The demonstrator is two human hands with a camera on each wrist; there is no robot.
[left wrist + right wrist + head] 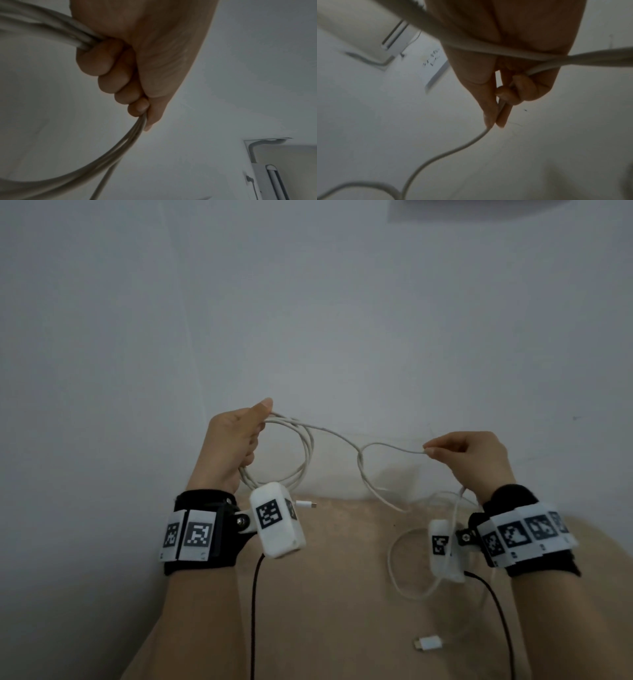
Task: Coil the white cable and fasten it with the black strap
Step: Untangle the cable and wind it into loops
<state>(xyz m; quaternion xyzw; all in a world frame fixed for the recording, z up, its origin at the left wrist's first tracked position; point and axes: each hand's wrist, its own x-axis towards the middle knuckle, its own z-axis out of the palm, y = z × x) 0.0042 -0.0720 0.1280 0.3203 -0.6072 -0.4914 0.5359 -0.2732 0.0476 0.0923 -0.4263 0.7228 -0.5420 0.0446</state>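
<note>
The white cable [310,446] hangs in loops in the middle of the head view, raised above the tan table [342,594] at the bottom. The left hand [233,446], left of centre, has its fingers curled tight round a bundle of several loops, with the thumb laid along the top. From there a single strand runs right to the right hand [469,457], which pinches it narrowly between thumb and forefinger. The rest trails down to the table, ending in a white plug [428,643] at lower right.
</note>
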